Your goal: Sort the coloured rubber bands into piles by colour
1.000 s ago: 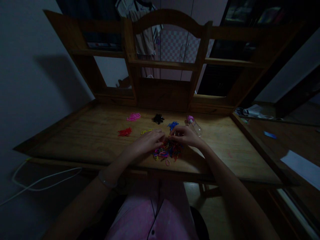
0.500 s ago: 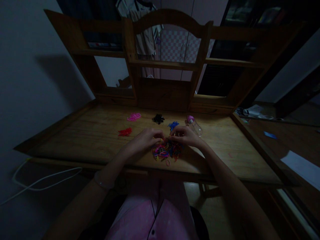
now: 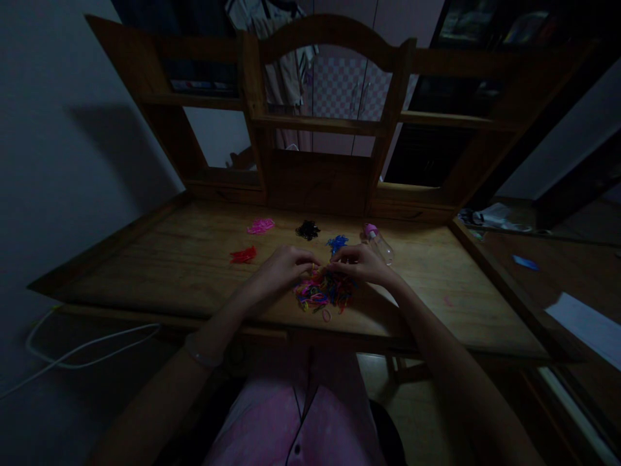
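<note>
A mixed heap of small colourful rubber bands (image 3: 315, 296) lies near the desk's front edge, with one pink band (image 3: 326, 315) loose in front of it. Over the heap's left side, my left hand (image 3: 290, 266) is closed, thumb and fingers pinching what looks like a yellow rubber band. My right hand (image 3: 363, 264) comes in from the other side, its fingertips pinched on a small yellowish band close to the left fingertips. Dim light blurs the fine detail. Beyond the hands sit sorted piles: red bands (image 3: 243, 255), pink bands (image 3: 261, 226), black bands (image 3: 308, 230) and blue bands (image 3: 337, 243).
A clear bottle with a pink cap (image 3: 380, 244) lies just behind my right hand. The wooden desk (image 3: 184, 259) has a shelf unit (image 3: 315, 123) along its back. To the right are a lower surface with paper (image 3: 585, 323); a white cable (image 3: 92, 346) hangs at the left.
Both hands stay over the heap with only small finger movements. The fingertips shift slightly, and the yellow bit between them shows a little more. The piles have not moved.
</note>
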Demonstrator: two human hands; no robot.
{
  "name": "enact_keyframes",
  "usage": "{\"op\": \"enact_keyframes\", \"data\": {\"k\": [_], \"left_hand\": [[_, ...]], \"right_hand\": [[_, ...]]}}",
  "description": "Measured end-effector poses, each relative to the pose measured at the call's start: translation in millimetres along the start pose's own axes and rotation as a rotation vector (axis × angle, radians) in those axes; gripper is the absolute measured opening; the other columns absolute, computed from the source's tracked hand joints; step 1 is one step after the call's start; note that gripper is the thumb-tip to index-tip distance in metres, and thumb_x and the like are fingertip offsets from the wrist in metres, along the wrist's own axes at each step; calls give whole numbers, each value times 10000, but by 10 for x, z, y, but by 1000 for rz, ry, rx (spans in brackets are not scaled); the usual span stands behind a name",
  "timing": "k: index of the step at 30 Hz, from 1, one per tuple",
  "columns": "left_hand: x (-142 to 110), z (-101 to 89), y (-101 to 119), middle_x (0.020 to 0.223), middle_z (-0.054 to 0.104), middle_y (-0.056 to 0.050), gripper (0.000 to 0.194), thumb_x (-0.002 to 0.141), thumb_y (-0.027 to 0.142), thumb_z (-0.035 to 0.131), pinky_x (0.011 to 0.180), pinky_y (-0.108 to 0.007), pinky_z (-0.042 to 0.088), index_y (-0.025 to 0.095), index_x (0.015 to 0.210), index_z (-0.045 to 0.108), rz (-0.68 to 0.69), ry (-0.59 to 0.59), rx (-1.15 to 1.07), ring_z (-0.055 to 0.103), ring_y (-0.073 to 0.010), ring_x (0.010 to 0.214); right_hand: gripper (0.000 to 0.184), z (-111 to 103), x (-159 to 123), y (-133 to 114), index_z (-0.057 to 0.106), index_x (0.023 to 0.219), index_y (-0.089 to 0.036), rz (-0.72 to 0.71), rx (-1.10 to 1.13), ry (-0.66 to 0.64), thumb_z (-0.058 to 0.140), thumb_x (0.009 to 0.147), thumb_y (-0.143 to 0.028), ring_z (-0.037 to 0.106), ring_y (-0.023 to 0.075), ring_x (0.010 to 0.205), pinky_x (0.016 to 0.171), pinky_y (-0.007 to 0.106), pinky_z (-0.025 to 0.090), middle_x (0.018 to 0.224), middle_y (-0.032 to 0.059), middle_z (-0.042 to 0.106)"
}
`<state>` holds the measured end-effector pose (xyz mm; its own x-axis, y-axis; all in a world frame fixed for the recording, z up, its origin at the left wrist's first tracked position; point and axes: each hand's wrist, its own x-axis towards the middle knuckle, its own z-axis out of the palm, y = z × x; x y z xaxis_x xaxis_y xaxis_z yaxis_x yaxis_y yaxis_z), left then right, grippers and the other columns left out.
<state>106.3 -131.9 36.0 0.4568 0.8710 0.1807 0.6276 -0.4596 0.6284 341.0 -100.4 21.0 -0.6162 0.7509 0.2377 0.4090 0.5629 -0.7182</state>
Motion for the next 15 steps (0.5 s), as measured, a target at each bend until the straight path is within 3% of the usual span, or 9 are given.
{"op": "enact_keyframes", "data": {"k": [6,11,15], "left_hand": [[19,114,51,965,756,-57,259,848,294,605,740,-281,519,190,1047,733,-82,103,-166,700,-200,851],[-3,169,172,1028,744,-26,237,853,286,623,803,-295,514,243,1061,730,-12,143,-90,696,-203,911],[-47,195,240,1012,748,-34,206,866,290,623,796,-291,508,233,1025,741,49,210,11,692,-203,898]], "right_hand": [[312,5,-6,12,733,895,-158,30,98,-12,646,832,-451,556,126,633,562,248,399,754,44,686],[361,-19,-10,-12,735,913,-146,60,243,-54,624,836,-481,588,148,708,620,261,446,837,70,709],[401,-28,-12,-28,731,875,-136,79,261,-85,596,845,-513,519,117,611,551,240,398,720,37,658]]}}
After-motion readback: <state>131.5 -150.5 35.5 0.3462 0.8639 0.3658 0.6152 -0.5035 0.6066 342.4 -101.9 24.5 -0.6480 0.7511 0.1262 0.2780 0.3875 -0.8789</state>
